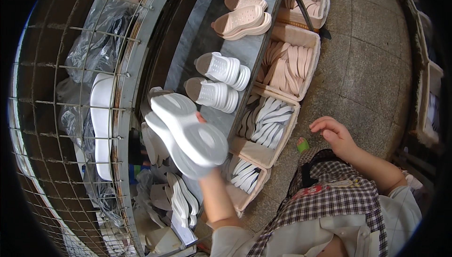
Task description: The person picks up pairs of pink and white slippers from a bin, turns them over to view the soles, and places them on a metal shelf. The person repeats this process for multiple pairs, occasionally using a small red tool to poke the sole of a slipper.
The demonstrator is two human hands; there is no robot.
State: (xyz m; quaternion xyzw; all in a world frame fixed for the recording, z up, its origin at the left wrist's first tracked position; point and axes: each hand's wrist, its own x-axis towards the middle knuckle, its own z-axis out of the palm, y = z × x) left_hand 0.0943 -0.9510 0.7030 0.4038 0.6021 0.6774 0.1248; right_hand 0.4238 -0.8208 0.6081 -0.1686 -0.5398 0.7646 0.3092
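Observation:
In my left hand [201,117] is a pair of white shoe soles [195,130], their ribbed undersides turned up and blurred by motion. One fingertip shows at their edge; the rest of that hand is behind them. The soles are over the front of a grey marbled bench [193,45]. Just beyond them on the bench sit two stacks of white soles [223,68], with pale pink soles [242,21] farther back. My right hand [335,137] hangs over the floor in front of my apron, fingers loosely bent and apart, with nothing in it.
Along the bench's right side runs a row of lined crates, one with pink pieces [292,64], others with white and grey pieces [268,120]. A wire grid [61,106] with plastic bags stands to the left. Speckled floor [362,68] lies right; more crates [429,101] border it.

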